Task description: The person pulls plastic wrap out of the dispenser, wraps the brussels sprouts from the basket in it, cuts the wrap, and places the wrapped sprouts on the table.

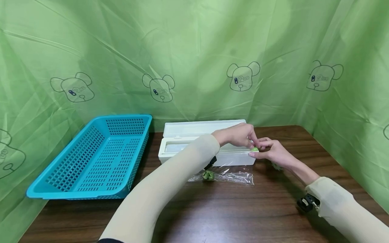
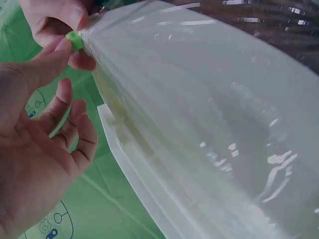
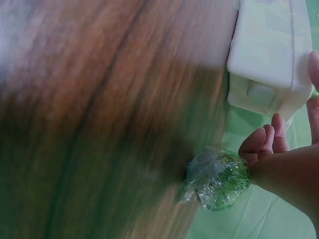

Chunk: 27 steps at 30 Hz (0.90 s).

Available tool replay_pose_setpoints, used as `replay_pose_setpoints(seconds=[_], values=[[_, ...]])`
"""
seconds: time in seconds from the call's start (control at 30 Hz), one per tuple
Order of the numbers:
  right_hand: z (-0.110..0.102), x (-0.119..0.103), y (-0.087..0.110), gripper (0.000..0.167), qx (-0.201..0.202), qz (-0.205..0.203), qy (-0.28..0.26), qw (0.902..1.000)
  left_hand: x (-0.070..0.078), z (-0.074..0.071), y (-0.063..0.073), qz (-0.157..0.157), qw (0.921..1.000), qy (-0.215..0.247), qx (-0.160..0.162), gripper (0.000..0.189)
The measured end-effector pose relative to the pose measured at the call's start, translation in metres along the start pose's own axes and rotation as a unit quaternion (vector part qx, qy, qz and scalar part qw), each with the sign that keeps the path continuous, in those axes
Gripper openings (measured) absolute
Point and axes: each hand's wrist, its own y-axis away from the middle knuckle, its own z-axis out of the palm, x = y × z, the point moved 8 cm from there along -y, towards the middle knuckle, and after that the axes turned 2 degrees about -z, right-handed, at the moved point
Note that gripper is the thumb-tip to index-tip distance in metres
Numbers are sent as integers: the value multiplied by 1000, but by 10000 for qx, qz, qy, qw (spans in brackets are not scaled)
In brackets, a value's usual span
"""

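Observation:
A white cling film dispenser stands on the table with its lid raised. Clear cling film stretches from its front onto the wood. My left hand reaches across to the dispenser's right end and pinches the small bright green slider between fingertips, its other fingers loosely bent. From the right, my right hand meets it there, thumb and forefinger holding the same slider. A green vegetable piece lies at the film, partly behind the left sleeve. Beside my right wrist sits a film-wrapped green vegetable, kind unclear.
A large blue plastic basket with slotted walls stands on the left of the brown wooden table. Green cloth with printed bear outlines hangs behind and on both sides. The dispenser's raised lid stands near the back cloth.

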Motion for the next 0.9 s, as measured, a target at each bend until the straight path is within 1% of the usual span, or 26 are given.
replay_pose_setpoints(seconds=[0.07,0.2,0.3,0.4,0.5,0.67,0.77,0.9], values=[[0,0,0,33,-16,62,-10,10000,-1,0,-2,-7,9998,124,-159,21],[0,0,-1,34,-59,180,29,9998,-4,2,-5,-56,9970,578,-506,23],[-1,0,-1,35,-77,225,54,9997,-5,2,-6,66,9936,884,-705,24],[-1,1,-2,36,-99,226,79,9997,-4,2,-8,172,9914,1018,-806,24],[0,1,-3,37,-136,194,106,9997,-5,1,-8,206,9917,972,-816,23],[0,0,-4,36,-122,158,134,9997,-4,1,-10,341,9941,702,-754,22],[-1,0,-3,34,-154,147,152,9997,-3,2,-11,436,9940,648,-761,21],[-1,-1,-5,34,-181,174,197,9995,-6,2,-11,445,9941,611,-777,21]])
